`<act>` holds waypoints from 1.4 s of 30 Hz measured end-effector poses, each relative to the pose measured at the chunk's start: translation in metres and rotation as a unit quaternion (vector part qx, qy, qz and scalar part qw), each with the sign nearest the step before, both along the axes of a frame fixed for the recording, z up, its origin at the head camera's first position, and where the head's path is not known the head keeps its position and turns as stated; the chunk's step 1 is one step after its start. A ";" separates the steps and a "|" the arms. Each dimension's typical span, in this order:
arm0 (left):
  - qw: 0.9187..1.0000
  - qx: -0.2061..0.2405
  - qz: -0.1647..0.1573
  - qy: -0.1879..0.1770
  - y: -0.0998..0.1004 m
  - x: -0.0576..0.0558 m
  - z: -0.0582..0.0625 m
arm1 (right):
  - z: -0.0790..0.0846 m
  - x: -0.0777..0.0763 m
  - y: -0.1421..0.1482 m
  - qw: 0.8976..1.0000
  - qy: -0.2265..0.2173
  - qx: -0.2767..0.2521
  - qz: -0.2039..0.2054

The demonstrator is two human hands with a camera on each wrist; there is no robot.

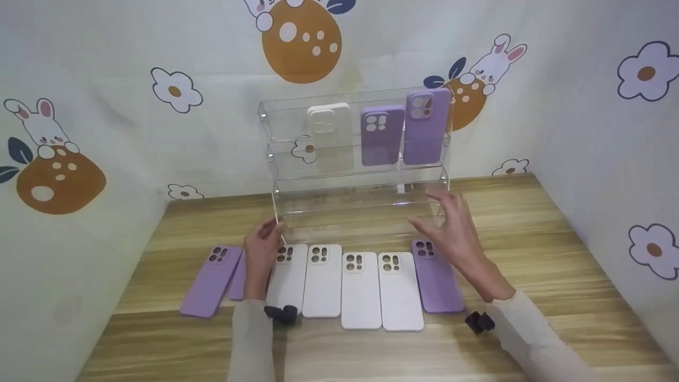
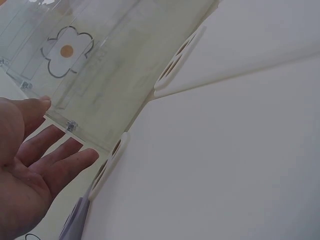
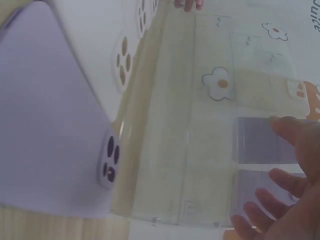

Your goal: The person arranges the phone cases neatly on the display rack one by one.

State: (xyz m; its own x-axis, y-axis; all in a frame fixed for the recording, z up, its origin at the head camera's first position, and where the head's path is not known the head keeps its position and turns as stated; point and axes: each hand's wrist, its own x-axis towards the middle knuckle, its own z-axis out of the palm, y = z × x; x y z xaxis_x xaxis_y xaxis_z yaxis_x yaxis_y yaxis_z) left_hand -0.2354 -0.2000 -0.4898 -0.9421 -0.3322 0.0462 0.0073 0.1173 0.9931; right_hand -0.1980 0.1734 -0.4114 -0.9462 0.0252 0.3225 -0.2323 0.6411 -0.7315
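A clear acrylic tiered stand [image 1: 350, 209] stands at the back of the table. My left hand [image 1: 263, 241] is at its lower left corner, fingertips right at the side panel. In the left wrist view the left hand's thumb and fingers [image 2: 75, 162] are spread apart around that edge. My right hand [image 1: 451, 225] is raised by the stand's right end, thumb and fingers parted with nothing between them. Upper tiers bear a white phone case [image 1: 330, 135] and two purple phone cases, one in the middle [image 1: 382, 135] and one at the right [image 1: 426, 127].
In front of the stand lies a row of phone cases: several white ones, such as this white case [image 1: 362, 297], a purple case [image 1: 437, 281] at the right and two purple at the left, the outer purple case [image 1: 209, 286] whole in view. A patterned wall covering [image 1: 127, 143] hangs behind.
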 end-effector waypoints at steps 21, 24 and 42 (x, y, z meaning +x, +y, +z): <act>1.000 -0.005 0.004 -0.004 0.001 -0.002 -0.001 | -0.058 0.002 0.017 0.970 -0.208 0.128 0.010; 1.000 -0.004 0.003 -0.010 0.001 -0.002 -0.001 | -0.058 0.001 0.016 0.965 -0.219 0.144 0.013; 0.999 0.014 0.002 -0.034 -0.001 -0.005 -0.001 | -0.043 -0.006 0.000 0.936 -0.265 0.234 -0.004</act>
